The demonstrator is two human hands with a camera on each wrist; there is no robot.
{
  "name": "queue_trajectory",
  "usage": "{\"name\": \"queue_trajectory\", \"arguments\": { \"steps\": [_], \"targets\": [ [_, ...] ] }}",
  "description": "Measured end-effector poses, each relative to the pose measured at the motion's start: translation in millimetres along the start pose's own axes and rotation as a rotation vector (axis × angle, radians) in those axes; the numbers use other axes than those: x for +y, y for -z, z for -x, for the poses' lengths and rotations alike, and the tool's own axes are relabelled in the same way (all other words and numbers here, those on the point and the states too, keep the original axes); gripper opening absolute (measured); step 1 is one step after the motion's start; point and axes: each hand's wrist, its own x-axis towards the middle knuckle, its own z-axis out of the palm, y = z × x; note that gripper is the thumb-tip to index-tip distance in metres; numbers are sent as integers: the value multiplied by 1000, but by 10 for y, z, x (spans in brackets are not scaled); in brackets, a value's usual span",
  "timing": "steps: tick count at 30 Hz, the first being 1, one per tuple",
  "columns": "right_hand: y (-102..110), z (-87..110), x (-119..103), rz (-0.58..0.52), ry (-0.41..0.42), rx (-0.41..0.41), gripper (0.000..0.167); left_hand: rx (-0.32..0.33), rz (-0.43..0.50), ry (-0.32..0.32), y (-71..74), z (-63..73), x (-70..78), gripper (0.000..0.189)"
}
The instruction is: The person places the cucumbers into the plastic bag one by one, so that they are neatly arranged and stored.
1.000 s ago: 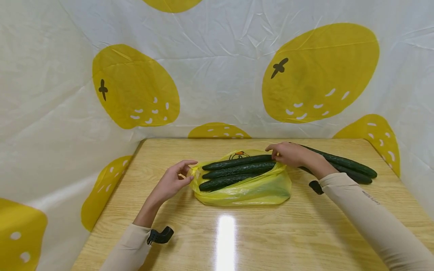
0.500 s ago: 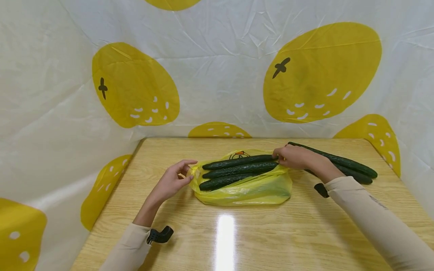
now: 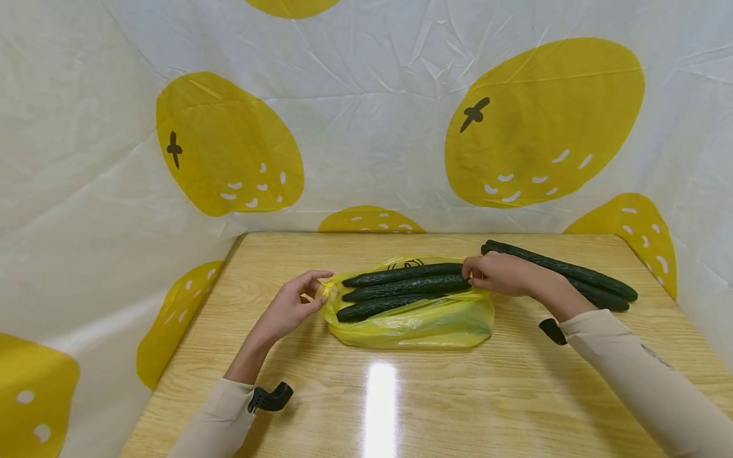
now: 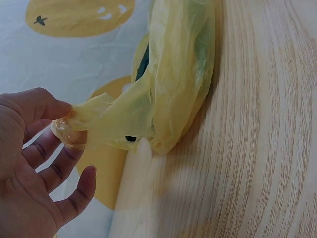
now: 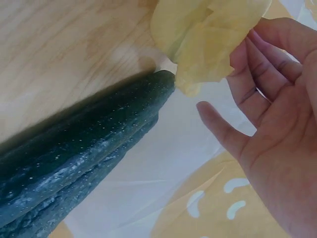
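Note:
Three dark green cucumbers (image 3: 408, 288) lie side by side in the mouth of a thin yellow plastic bag (image 3: 412, 329). My left hand (image 3: 293, 306) pinches the gathered left end of the bag between thumb and forefinger; the left wrist view shows the film (image 4: 121, 116) stretched from those fingertips. At the bag's right end, my right hand (image 3: 499, 273) pinches the edge, close by the cucumbers' tips. In the right wrist view the yellow film (image 5: 205, 47) hangs from the right fingertips, with the little finger held apart.
Two more cucumbers (image 3: 578, 272) lie together on the wooden table (image 3: 469, 401), behind and right of my right hand. A white curtain (image 3: 366, 146) printed with yellow fruit closes off the back and sides. A black wrist mount (image 3: 272, 397) sticks out from my left sleeve.
My right hand has shifted a little right and nearer to me along the bag's right edge, uncovering more of the loose cucumbers behind it. My left hand has stayed in place.

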Motion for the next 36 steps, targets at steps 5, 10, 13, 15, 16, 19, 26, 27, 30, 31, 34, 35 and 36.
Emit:
{"name": "queue_trajectory", "arguments": {
  "steps": [5,10,13,15,16,19,26,27,30,31,34,35,36],
  "targets": [
    [-17,83,9,-7,31,30,14,8,5,7,-8,5,3,46],
    [25,222,64,-35,37,114,20,14,6,18,-20,12,50,47],
    [68,324,112,-63,18,160,25,14,3,23,-16,40,178,46],
    [89,391,155,-78,5,178,29,13,8,25,-10,60,262,45],
    [95,423,185,-85,-3,183,30,13,8,29,-7,71,306,45],
    [91,510,286,-94,-35,189,33,11,13,27,-5,72,304,45],
    [56,690,449,-71,-110,198,37,7,14,29,-5,79,311,45],
    [49,714,468,-66,-117,198,38,7,13,31,-6,78,309,45],
    [26,787,526,-64,-134,194,39,10,4,35,-17,64,270,45],
    [17,811,545,-61,-138,195,40,11,-1,35,-24,54,242,46],
    [-13,873,601,-54,-144,194,42,17,-20,36,-43,22,138,46],
    [-23,891,617,-54,-145,195,43,19,-25,35,-48,13,107,46],
    [-32,907,632,-53,-146,195,43,21,-31,36,-52,5,78,46]
  ]
}}
